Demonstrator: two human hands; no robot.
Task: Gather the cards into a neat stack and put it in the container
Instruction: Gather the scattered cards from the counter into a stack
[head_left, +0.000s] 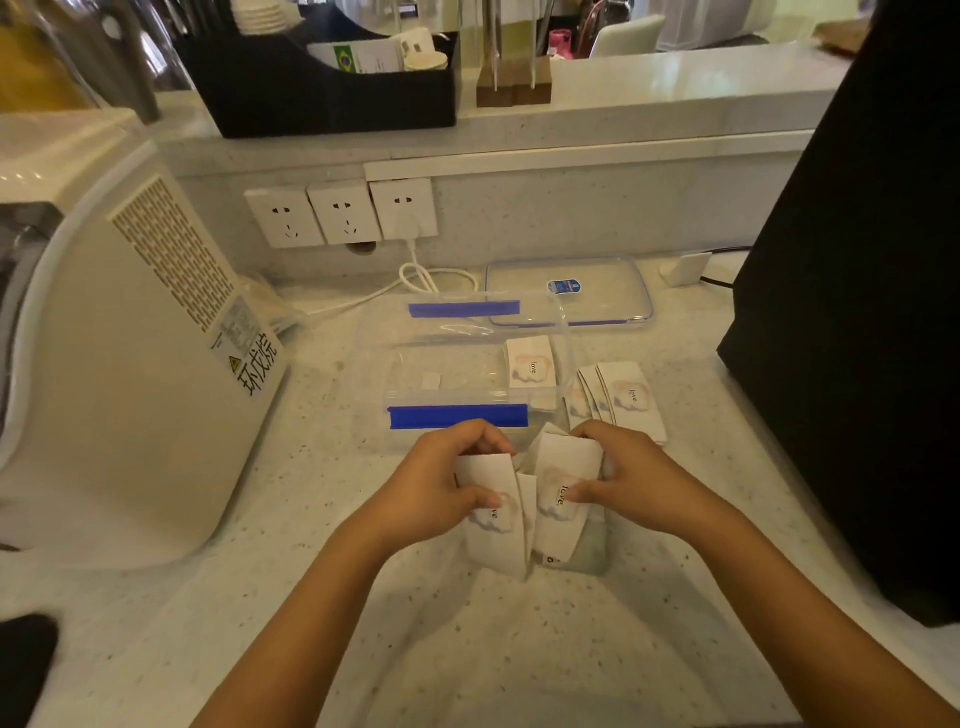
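Cards (524, 514) between both hands (436, 486), just before container's (457, 332) near wall

White cards (558, 499) — perhaps pink-blotched.

Dim, warm light (edges warped), soft blur.

To your left stands a white appliance (130, 332) with a vented side panel. Three wall sockets (340, 213) sit on the backsplash; a white cable (415, 275) hangs from the rightmost. A black organizer (332, 93) occupies the upper ledge.
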